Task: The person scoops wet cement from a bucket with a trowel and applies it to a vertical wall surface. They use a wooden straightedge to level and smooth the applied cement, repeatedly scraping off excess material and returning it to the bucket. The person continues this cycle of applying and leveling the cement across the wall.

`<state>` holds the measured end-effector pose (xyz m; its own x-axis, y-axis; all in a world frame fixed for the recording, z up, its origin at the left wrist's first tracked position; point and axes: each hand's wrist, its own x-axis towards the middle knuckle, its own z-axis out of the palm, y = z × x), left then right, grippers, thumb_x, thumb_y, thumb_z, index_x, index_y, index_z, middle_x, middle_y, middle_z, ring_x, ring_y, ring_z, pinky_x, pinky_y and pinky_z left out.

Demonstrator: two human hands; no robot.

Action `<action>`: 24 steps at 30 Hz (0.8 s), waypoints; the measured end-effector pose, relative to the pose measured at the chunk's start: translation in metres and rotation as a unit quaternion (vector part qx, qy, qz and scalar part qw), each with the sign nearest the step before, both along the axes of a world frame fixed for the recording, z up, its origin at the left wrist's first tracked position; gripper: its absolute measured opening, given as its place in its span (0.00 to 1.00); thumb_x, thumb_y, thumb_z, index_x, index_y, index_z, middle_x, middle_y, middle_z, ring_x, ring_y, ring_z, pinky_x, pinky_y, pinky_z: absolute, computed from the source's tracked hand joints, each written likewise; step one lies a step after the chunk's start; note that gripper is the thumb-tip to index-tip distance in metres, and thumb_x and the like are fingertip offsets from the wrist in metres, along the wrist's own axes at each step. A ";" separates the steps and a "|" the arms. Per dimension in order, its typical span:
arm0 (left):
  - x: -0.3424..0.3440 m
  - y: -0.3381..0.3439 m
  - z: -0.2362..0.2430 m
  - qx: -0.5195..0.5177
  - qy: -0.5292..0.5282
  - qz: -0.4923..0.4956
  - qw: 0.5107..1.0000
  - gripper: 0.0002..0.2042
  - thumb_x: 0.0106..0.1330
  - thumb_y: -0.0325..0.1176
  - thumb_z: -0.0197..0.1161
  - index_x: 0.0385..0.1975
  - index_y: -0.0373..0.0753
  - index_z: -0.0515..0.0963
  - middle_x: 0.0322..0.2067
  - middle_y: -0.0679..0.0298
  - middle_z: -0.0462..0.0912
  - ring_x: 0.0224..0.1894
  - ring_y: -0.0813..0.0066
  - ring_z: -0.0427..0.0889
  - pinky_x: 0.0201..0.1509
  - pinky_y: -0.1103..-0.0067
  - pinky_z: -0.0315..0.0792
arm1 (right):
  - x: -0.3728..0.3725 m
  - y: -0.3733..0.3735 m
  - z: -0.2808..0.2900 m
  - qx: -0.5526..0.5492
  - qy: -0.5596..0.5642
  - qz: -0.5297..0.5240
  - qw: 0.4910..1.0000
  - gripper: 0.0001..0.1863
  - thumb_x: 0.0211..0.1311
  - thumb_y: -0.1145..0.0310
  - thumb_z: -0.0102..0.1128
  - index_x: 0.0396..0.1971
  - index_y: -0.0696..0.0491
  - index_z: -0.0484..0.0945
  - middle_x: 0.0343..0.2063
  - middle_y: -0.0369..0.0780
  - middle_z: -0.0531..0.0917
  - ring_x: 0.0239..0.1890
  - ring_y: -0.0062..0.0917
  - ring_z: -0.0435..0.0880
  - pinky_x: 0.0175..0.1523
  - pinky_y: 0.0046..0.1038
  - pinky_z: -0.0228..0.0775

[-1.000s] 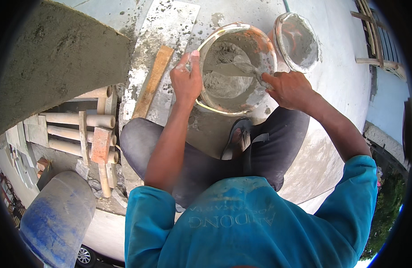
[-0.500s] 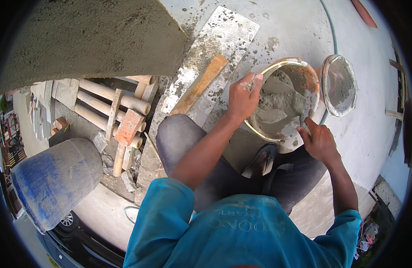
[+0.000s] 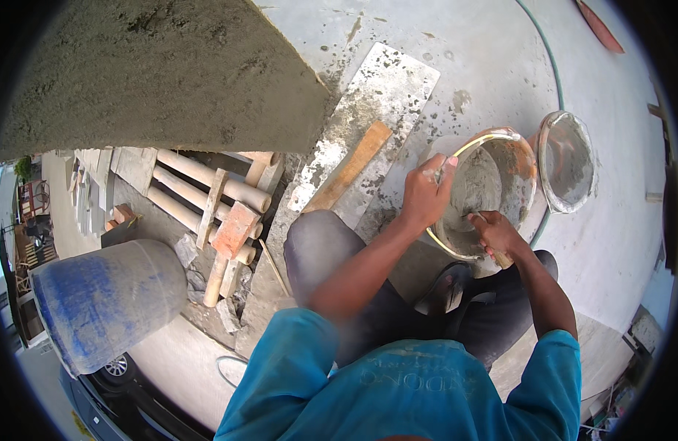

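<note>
My left hand [image 3: 427, 192] is closed on the left rim of a round bucket [image 3: 519, 169], which leans between my knees. Grey wet mortar [image 3: 477, 184] lies inside it and coats its walls. Over the near edge of the bucket, my right hand [image 3: 496, 232] is wrapped round a trowel, whose wooden handle [image 3: 503, 259] sticks out below the fist. The trowel's blade is hidden, down in the bucket by the mortar.
A second mortar-smeared bucket [image 3: 568, 162] stands right of the first, with a green hose [image 3: 554, 62] behind it. Left lie a spattered board [image 3: 398, 81], a wooden plank [image 3: 354, 165], bamboo poles [image 3: 207, 173], a brick [image 3: 234, 229] and a blue drum [image 3: 107, 301]. A mortar-covered slab [image 3: 170, 81] stands beyond.
My right hand has moved left and inward over the bucket, turning so the trowel handle now shows. The left hand keeps its hold on the rim. The whole view has shifted slightly.
</note>
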<state>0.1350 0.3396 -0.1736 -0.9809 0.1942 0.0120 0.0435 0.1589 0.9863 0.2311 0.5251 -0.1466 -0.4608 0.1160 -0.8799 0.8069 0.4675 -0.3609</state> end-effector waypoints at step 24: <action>0.001 0.008 0.009 -0.011 0.051 -0.028 0.998 0.17 0.74 0.44 0.58 0.35 0.32 0.79 0.14 0.58 0.68 0.19 0.74 0.64 0.24 0.73 0.63 | 0.025 0.014 0.007 -0.033 0.013 -0.041 0.999 0.18 0.72 0.55 0.53 0.32 0.56 0.74 0.14 0.35 0.72 0.10 0.20 0.71 0.15 0.28 0.64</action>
<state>0.1362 0.3473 -0.1649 -0.9627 0.2491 0.1060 0.1523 0.1744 0.9728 0.2565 0.5394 -0.1392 -0.4748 0.0966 -0.8748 0.8313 0.3755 -0.4097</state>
